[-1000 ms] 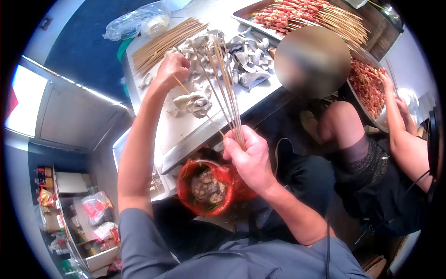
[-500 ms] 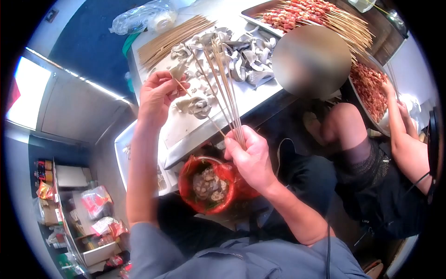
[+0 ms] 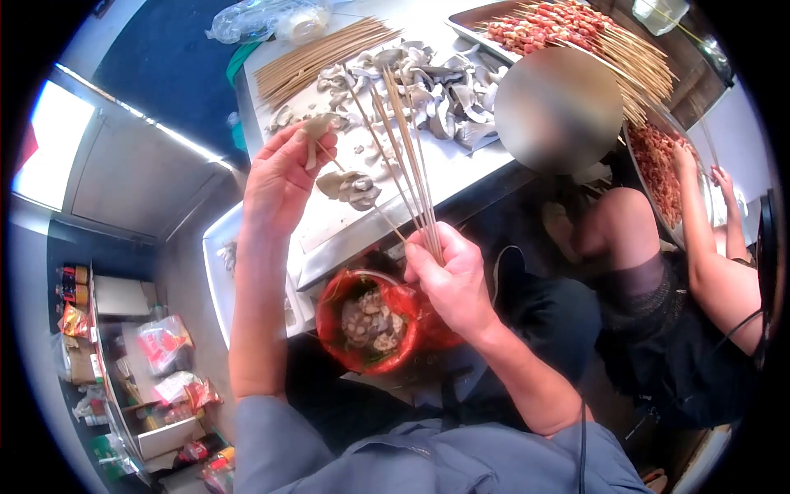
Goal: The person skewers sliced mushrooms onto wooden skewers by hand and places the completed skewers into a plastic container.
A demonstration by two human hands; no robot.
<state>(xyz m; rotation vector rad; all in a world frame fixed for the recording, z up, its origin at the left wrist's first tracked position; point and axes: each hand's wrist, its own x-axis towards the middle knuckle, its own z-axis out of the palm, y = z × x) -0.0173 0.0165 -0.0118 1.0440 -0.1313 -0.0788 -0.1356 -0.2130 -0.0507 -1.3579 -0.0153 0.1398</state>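
Between the fingers of my left hand [image 3: 282,169] is a grey-white mushroom piece [image 3: 316,132], at the tip of a wooden skewer [image 3: 388,224]. Bunched mushroom pieces [image 3: 354,191] are threaded lower on that skewer. My right hand [image 3: 451,276] grips its lower end, along with a fanned bundle of bare skewers [image 3: 409,156] pointing up and away. Behind both hands, a heap of loose oyster mushrooms [image 3: 444,90] covers part of the white table [image 3: 284,193].
Loose skewers [image 3: 321,58] lie at the table's far left, near a clear plastic bag [image 3: 267,20]. A tray of meat skewers [image 3: 543,29] stands at the back right. Below my hands is a red-lined bucket [image 3: 329,317] with scraps. At right, another person's hands [image 3: 685,160] are over a meat basin [image 3: 658,181].
My left hand has moved slightly, and the mushroom piece now sits upright against the skewer tip. The view has shifted a little. The other person's two hands have moved apart.
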